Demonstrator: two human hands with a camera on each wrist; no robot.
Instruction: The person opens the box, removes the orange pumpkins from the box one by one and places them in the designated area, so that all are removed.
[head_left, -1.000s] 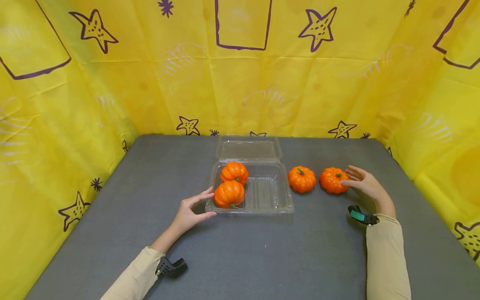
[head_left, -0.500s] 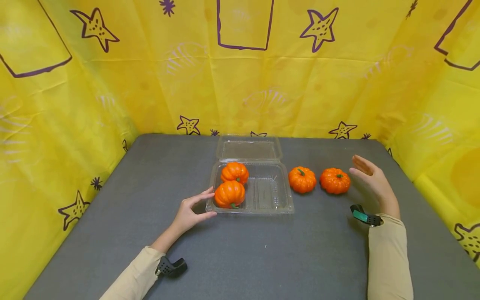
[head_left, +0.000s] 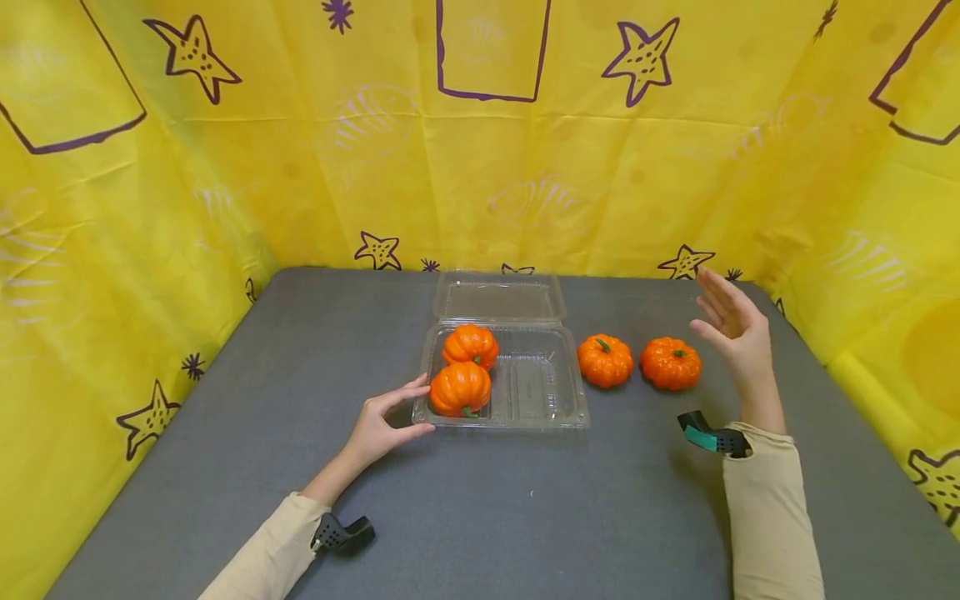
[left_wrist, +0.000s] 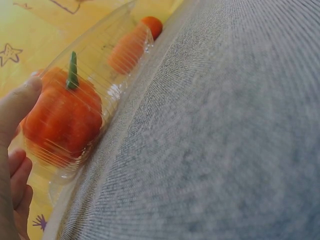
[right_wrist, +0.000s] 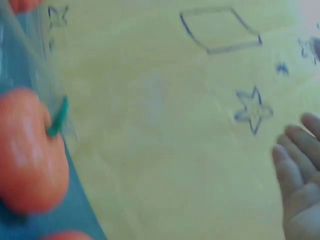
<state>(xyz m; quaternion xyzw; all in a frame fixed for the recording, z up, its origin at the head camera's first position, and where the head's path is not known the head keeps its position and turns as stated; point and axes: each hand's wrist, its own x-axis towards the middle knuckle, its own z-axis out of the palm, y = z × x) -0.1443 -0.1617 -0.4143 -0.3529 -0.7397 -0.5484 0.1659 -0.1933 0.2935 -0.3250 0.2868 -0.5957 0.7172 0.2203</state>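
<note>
A clear plastic clamshell container (head_left: 532, 392) lies with its lid (head_left: 498, 297) folded back. Two orange toy pumpkins sit in its left side, a nearer pumpkin (head_left: 460, 389) and a farther pumpkin (head_left: 470, 345). My left hand (head_left: 380, 425) rests at the front left corner, fingertips at the side rim and thumb at the front rim. In the left wrist view a pumpkin (left_wrist: 65, 117) shows through the clear wall. My right hand (head_left: 738, 333) is raised, holding nothing, fingers extended. It is just right of a pumpkin (head_left: 670, 364), with another pumpkin (head_left: 605, 361) beside the container.
The dark grey table (head_left: 480, 517) carries everything. Yellow cloth (head_left: 480, 183) printed with starfish hangs behind it and along both sides. A black band (head_left: 716, 435) sits on the right wrist and a similar band (head_left: 342, 534) on the left.
My right hand has let go of the rightmost pumpkin, drawn off to the right and lifted away from it. The left hand, the container and all the pumpkins stay in place.
</note>
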